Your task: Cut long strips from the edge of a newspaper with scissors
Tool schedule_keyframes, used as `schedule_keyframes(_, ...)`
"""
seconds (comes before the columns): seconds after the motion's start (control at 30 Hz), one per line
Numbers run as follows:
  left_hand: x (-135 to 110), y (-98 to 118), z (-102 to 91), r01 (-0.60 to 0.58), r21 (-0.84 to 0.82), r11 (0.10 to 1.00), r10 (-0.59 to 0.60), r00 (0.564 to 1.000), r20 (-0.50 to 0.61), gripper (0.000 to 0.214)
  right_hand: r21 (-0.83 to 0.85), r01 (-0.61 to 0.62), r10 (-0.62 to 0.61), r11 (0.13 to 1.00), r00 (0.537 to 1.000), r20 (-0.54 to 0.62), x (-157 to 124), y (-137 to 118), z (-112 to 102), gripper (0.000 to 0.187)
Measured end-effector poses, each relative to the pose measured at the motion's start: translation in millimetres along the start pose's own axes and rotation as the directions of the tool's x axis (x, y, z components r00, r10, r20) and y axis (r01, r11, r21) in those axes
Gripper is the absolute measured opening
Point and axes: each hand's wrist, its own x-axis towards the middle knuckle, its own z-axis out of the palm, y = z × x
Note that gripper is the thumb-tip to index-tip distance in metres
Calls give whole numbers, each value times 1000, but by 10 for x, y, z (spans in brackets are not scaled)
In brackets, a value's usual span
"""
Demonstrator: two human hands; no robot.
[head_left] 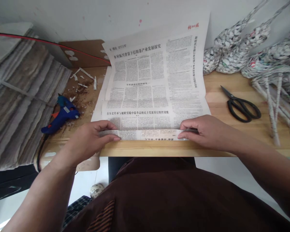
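A large newspaper sheet [140,93] lies on the wooden table, its far part curving up against the wall. Along the near edge, a narrow strip is folded over on top of the sheet. My left hand [94,138] pinches the left end of this fold between thumb and fingers. At the right end, my right hand [198,130] grips the fold the same way. Both hands rest close to the table's front edge. Part of another sheet shows under the newspaper on the left.
Black-handled scissors [243,104] lie to the right. Woven paper pieces [239,48] and rolled paper sticks [272,109] fill the far right. On the left are a blue glue gun [61,114], paper scraps [84,75] and a tall tied newspaper stack [21,96]. The wooden table [159,149] ends near my body.
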Motion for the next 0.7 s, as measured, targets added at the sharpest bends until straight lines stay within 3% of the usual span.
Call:
schedule_keyframes(0.23, -22, 28, -10, 25, -42, 999, -25, 1000, 3, 28, -175, 10, -28, 984, 995, -100, -37, 18, 79, 38)
schedule_keyframes(0.5, -62, -12, 27, 82, -76, 994, -89, 993, -84, 37, -337, -76, 0, 938, 975, -220, -135, 104, 180, 56)
schedule_keyframes(0.7, -76, 15, 34, 76, -64, 995, -83, 989, -122, 32, -348, -54, -47, 936, 960, -276, -203, 233, 280, 54)
